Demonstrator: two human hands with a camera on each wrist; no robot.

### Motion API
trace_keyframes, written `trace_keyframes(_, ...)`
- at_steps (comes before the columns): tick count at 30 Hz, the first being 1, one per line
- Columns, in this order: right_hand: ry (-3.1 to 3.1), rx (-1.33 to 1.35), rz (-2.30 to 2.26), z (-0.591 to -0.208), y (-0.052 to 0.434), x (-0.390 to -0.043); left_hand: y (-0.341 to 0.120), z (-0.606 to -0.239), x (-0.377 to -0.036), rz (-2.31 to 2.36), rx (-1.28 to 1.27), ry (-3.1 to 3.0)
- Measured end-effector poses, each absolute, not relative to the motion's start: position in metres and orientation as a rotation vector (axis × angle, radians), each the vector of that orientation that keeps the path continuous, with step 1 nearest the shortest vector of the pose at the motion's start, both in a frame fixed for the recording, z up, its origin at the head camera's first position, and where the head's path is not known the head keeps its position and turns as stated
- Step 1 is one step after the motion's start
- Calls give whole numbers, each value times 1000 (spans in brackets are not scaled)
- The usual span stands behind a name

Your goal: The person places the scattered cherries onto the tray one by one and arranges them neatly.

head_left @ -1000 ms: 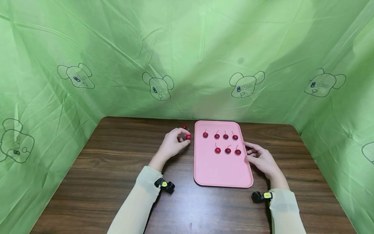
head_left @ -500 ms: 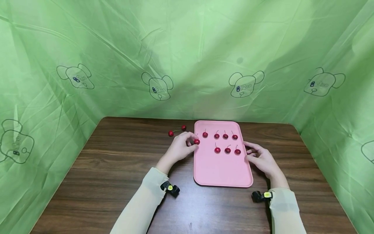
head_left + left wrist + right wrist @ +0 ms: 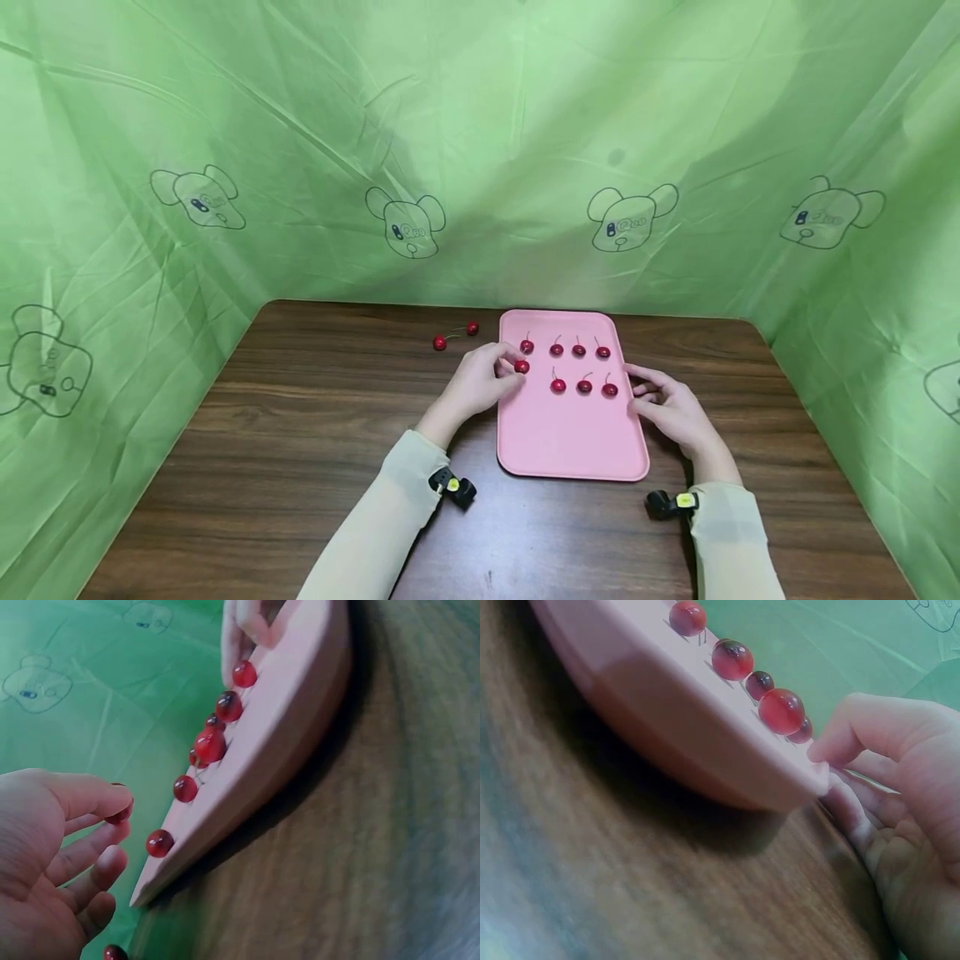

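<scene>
**Camera setup, three views**

Head view looked forward and down from above the near table (image 3: 300, 467) edge, far enough to take in the whole tray (image 3: 570, 442), both hands and the green backdrop (image 3: 480, 125).

Left wrist view sat low, just beside the left hand (image 3: 52, 862), facing along the tray's (image 3: 292, 720) left edge toward the backdrop; close, partly blurred.

Right wrist view sat near table level, beside the right hand (image 3: 900, 795), facing the tray's (image 3: 667, 712) right rim at very short range.

All three shared the tray and its cherries (image 3: 584, 385); both wrist views caught the rows side-on.
</scene>
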State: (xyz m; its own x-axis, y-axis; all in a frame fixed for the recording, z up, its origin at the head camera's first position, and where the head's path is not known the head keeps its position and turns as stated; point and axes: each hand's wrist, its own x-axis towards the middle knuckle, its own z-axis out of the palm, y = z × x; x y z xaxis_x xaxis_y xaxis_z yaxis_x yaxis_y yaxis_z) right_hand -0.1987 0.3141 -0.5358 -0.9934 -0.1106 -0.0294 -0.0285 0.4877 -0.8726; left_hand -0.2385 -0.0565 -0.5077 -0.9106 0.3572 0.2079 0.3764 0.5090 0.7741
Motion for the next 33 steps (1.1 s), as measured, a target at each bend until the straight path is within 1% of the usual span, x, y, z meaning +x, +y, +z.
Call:
trace_keyframes(7,2637,-147,-1555,-536,316,-199,-48,-512,-237,-1362,-695,-2722)
trace_keyframes(17,2635,-145,-1568,-534,313,-197,-43,-520,-237,-1140,-787,-2759)
trace_keyframes(33,2654,-121,-1528,-536,314,-198,-41,-521,-236,-1086,-769,-2833)
